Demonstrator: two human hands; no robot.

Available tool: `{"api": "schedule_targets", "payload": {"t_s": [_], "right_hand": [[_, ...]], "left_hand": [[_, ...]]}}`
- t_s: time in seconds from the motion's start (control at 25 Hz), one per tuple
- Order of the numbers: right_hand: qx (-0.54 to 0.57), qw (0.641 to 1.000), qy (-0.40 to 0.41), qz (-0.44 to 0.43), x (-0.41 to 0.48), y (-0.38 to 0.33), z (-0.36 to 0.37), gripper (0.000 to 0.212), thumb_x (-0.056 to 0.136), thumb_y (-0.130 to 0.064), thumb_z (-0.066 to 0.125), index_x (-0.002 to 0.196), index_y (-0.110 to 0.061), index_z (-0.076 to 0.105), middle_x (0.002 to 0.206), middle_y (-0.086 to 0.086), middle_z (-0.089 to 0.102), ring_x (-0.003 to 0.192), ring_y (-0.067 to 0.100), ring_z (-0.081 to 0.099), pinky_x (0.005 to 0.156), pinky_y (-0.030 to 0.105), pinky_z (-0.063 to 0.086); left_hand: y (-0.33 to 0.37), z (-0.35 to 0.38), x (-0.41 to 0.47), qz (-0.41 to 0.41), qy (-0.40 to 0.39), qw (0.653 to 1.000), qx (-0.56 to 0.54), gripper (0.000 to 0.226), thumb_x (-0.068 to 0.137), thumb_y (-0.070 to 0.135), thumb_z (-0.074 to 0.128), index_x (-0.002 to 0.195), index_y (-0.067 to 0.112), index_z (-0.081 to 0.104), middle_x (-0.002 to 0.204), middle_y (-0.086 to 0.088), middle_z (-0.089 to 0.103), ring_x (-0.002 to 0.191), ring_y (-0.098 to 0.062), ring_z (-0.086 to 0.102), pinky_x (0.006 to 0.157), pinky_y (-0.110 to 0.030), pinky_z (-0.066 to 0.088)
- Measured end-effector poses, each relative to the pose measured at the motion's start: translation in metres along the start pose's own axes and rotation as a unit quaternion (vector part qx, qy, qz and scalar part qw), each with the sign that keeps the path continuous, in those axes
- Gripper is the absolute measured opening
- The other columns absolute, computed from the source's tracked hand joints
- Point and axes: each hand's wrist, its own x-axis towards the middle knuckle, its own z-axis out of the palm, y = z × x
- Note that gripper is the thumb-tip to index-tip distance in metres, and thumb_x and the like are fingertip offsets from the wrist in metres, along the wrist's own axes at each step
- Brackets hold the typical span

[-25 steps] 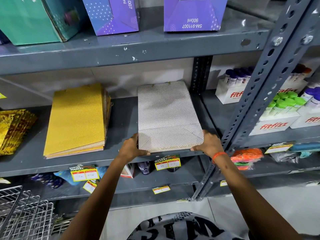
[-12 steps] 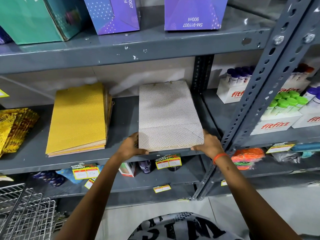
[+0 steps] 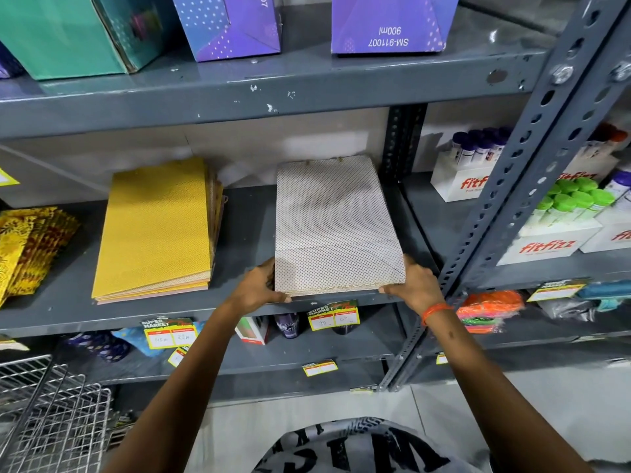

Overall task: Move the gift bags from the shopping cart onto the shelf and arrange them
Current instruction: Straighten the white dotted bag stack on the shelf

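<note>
Squaring the white dotted gift bags [image 3: 333,230] flat on the shelf [image 3: 246,233], right of the yellow stack [image 3: 157,230]: both hands [image 3: 259,285] [image 3: 415,281] clasp the near corners; press evenly, aligning edges.

Retail shop aisle: grey slotted-steel shelf [image 3: 239,312] with yellow "Super Market" price tags [image 3: 334,315] on its edges, "fitfizz" display cartons [image 3: 549,245] of tubes, stacked gift bags [image 3: 157,230], wire shopping cart [image 3: 51,411] at lower left

Left hand [image 3: 259,288] and right hand [image 3: 415,285] forward, fingers curled.
</note>
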Motion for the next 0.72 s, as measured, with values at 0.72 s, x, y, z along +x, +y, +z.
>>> {"api": "schedule_targets", "payload": {"t_s": [0.72], "right_hand": [[-0.09, 0.996, -0.002, -0.01, 0.0045, -0.0003, -0.0054, 0.063, 0.067, -0.018, 0.08, 0.121, -0.004, 0.051, 0.117, 0.018, 0.066, 0.108, 0.033, 0.06, 0.085, 0.034, 0.047]], "left_hand": [[-0.0021, 0.0016, -0.0048, 0.025, 0.025, 0.999, 0.008, 0.084, 0.068, -0.006, 0.076, 0.14, 0.011, 0.039, 0.135, -0.009, 0.058, 0.124, -0.025, 0.056, 0.106, -0.042, 0.046]]}}
